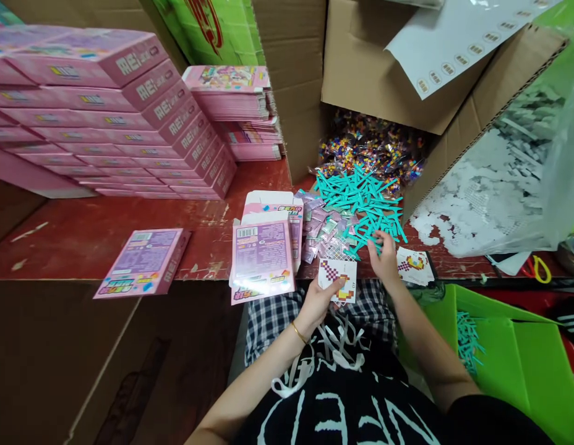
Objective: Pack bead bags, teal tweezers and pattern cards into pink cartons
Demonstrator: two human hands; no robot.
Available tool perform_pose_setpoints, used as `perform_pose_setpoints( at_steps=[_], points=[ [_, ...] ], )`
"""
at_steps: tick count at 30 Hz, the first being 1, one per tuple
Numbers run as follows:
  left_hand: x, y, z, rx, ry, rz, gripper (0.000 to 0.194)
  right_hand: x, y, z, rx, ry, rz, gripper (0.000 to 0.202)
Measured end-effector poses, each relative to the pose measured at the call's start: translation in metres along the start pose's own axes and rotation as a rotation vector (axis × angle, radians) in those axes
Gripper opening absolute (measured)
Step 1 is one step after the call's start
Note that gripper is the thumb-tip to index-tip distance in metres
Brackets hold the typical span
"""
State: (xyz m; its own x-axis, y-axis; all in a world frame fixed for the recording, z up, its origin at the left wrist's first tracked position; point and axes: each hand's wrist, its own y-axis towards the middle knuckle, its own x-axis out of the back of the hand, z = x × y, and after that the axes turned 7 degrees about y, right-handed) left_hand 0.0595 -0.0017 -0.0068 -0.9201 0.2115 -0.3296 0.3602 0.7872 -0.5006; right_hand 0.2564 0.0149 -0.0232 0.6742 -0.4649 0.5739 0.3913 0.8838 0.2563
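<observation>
At far left, a multi-row stack of pink boxes (129, 117) stands on the red table (208, 228). Forward of me and nearer, one pink box (138, 262) lies flat at the table's near edge. To its right, open-flapped cartons (263, 253) lie overlapped at the same edge. Small sachets (321, 225) lie between the cartons and the teal sticks (361, 198).

My left hand (318, 301) is just below the sachets. It clamps a printed card (338, 269): thumb pressed on the face, fingers mostly hidden underneath. The card lies face up.

The teal sticks form a loose pile ahead and to the right of my left hand. Each is long and thin; their axes cross in many directions, without common alignment. My right hand (384, 256) is the nearer one: the pile begins at its fingertips and extends forward and left. Its fingers are curled; whether they pinch a stick, I cannot tell.

Right of this hand, a pile of cards (414, 266) lies just beside my wrist. At far right, below table level, a green box (532, 364) contains more teal sticks.
</observation>
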Motion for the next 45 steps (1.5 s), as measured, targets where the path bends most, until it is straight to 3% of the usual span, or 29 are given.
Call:
perform_pose_setpoints(
  at_steps=[2, 5, 10, 15, 19, 22, 23, 25, 27, 29, 31, 33, 35, 37, 40, 42, 45],
  points=[
    [0.002, 0.0, -0.004, 0.064, -0.054, 0.044, 0.05, 0.013, 0.021, -0.011, 0.069, -0.379, 0.175, 0.037],
    [0.004, 0.002, -0.007, 0.102, -0.114, 0.043, 0.049, 0.018, 0.039, -0.02, 0.026, -0.778, 0.369, 0.046],
    [0.006, 0.007, -0.009, 0.132, -0.143, 0.017, 0.048, 0.021, 0.055, -0.026, 0.085, -0.85, 0.492, 0.034],
    [0.004, 0.013, -0.012, 0.107, -0.187, -0.009, 0.048, 0.032, 0.076, -0.044, 0.029, -0.499, 0.43, 0.026],
    [0.002, 0.017, -0.012, 0.056, -0.24, 0.007, 0.046, 0.045, 0.081, -0.044, -0.048, -0.012, 0.171, 0.032],
    [0.002, 0.018, -0.011, 0.014, -0.222, 0.024, 0.047, 0.058, 0.069, -0.015, -0.072, 0.309, -0.168, 0.039],
    [0.002, 0.016, -0.011, -0.005, -0.213, 0.031, 0.047, 0.061, 0.061, 0.0, -0.096, 0.429, -0.21, 0.039],
    [0.001, 0.012, -0.011, -0.043, -0.193, 0.048, 0.049, 0.061, 0.044, 0.031, -0.197, 0.647, -0.08, 0.035],
    [0.0, 0.005, -0.014, -0.088, -0.17, 0.063, 0.056, 0.051, 0.027, 0.058, -0.292, 0.73, 0.196, 0.034],
    [-0.001, -0.004, -0.018, -0.128, -0.12, 0.058, 0.062, 0.033, 0.014, 0.075, -0.283, 0.678, 0.346, 0.033],
    [-0.001, -0.012, -0.023, -0.147, -0.062, 0.032, 0.066, 0.014, 0.007, 0.083, -0.167, 0.577, 0.313, 0.03],
    [0.001, -0.02, -0.028, -0.147, -0.032, -0.003, 0.064, 0.0, 0.005, 0.086, -0.06, 0.492, 0.2, 0.029],
    [0.005, -0.026, -0.034, -0.176, -0.032, -0.016, 0.061, -0.006, 0.007, 0.091, -0.047, 0.509, 0.158, 0.044],
    [0.012, -0.03, -0.043, -0.237, -0.01, 0.01, 0.056, -0.008, 0.01, 0.102, -0.129, 0.634, 0.319, 0.06],
    [0.031, -0.037, -0.063, -0.365, 0.064, 0.034, 0.053, -0.016, 0.017, 0.127, -0.22, 0.777, 0.671, 0.054],
    [0.051, -0.041, -0.078, -0.46, 0.15, -0.063, 0.057, -0.032, 0.027, 0.145, -0.201, 0.814, 0.748, 0.051],
    [0.092, -0.046, -0.092, -0.666, 0.403, -0.394, 0.072, -0.073, 0.06, 0.166, -0.18, 0.902, 0.731, 0.052]
  ],
)
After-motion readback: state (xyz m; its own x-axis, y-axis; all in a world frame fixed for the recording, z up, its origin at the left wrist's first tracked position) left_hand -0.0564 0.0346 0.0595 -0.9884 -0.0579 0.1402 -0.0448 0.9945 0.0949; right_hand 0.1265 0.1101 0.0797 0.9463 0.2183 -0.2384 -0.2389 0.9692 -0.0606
